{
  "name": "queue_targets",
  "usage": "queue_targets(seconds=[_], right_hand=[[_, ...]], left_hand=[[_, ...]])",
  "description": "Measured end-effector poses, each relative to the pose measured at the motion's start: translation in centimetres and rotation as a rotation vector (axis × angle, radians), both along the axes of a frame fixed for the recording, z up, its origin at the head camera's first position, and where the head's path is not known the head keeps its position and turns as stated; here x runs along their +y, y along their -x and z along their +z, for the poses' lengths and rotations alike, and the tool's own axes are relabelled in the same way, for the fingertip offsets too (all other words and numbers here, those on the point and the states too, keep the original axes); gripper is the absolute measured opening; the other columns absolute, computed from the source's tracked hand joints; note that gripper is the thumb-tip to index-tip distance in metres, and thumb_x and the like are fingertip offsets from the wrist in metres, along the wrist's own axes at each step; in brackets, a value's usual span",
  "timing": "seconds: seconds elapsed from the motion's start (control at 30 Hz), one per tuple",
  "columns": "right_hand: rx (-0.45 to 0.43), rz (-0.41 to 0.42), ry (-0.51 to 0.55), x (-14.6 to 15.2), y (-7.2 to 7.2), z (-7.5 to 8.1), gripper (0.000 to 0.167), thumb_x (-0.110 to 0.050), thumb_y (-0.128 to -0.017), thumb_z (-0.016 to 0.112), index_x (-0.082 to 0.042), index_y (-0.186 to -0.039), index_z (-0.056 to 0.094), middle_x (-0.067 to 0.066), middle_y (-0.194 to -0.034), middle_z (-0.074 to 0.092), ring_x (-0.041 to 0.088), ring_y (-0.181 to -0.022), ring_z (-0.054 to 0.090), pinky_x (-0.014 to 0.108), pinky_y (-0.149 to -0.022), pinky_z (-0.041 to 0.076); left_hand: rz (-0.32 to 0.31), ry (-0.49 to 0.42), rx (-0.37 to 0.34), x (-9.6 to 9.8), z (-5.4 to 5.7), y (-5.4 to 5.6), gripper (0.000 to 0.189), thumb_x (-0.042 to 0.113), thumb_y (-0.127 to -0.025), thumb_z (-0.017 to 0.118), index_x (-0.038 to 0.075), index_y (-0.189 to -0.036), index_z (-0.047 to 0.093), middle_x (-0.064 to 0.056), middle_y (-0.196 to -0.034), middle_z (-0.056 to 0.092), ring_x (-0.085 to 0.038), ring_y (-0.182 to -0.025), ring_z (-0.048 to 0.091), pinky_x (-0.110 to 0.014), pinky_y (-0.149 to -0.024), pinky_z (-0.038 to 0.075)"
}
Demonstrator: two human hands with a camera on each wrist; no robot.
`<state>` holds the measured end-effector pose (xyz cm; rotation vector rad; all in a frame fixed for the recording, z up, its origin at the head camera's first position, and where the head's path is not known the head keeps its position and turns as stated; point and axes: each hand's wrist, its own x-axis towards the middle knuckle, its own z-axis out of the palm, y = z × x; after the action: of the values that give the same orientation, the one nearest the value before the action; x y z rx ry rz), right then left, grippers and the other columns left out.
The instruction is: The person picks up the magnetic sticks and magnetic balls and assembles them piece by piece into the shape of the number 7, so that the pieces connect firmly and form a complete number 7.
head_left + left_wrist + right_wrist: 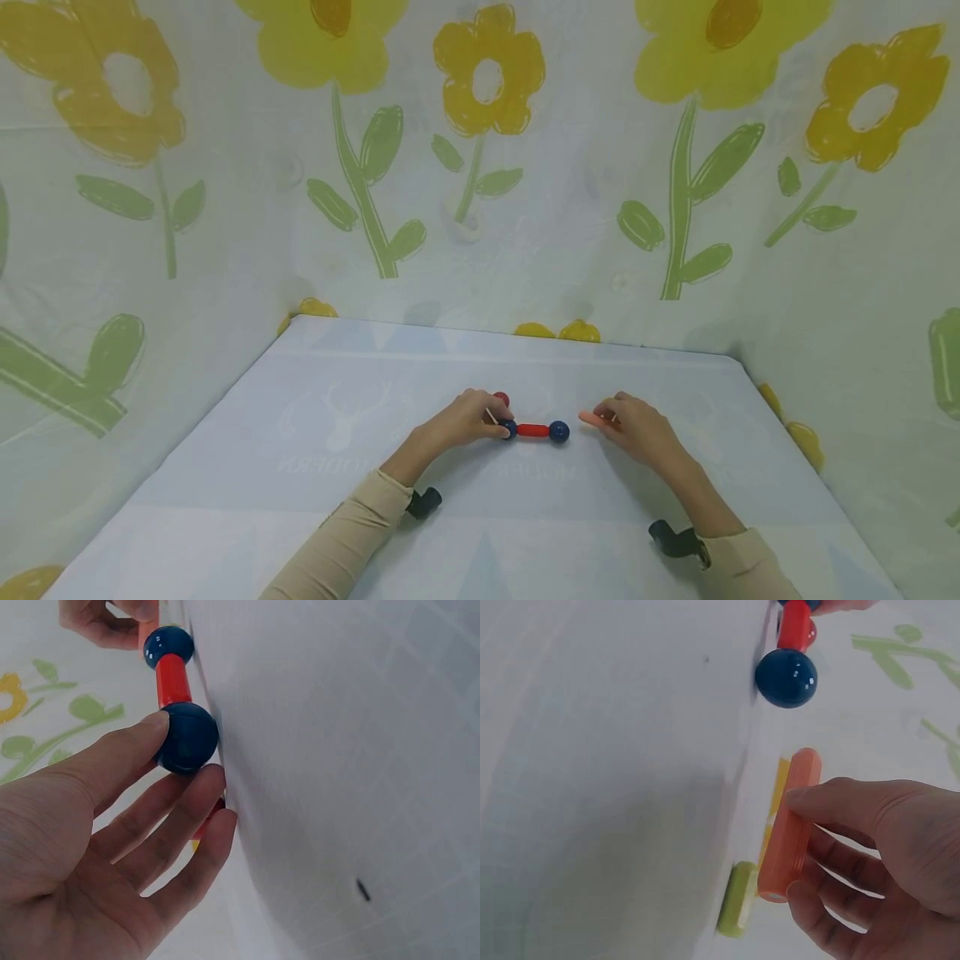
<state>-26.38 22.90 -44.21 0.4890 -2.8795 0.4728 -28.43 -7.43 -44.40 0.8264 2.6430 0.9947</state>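
Observation:
My left hand (468, 417) grips a dark blue ball (187, 739) between thumb and fingers. A short red rod (533, 431) joins this ball to a second dark blue ball (558, 432) on its right. Close behind the left fingertips shows a red ball (501, 399), partly hidden by the hand. To the right, my right hand (637, 425) pinches an orange rod (791, 825) between thumb and fingers. The rod's free end points toward the second blue ball, with a gap between them.
The white table (337, 483) carries faint printed patterns. Flowered cloth (555, 208) hangs behind the table and along both sides. A dark wrist-worn fitting (425, 503) sits below the left wrist, another dark fitting (672, 540) by the right.

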Motion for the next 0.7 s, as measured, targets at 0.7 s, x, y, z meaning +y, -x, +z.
queue_targets(seconds=[0.7], right_hand=[[-0.169, 0.05, 0.169, -2.2, -1.2, 2.3, 0.017, -0.017, -0.088, 0.073, -0.009, -0.103, 0.072, -0.001, -0.086, 0.069, 0.013, -0.076, 0.057, 0.018, -0.062, 0.049]], left_hand=[[0.002, 0.0, 0.003, 0.0, -0.1, 0.0, 0.024, 0.014, -0.086, 0.075, 0.01, -0.109, 0.075, 0.0, -0.097, 0.073, -0.009, -0.082, 0.063, -0.02, -0.078, 0.055]])
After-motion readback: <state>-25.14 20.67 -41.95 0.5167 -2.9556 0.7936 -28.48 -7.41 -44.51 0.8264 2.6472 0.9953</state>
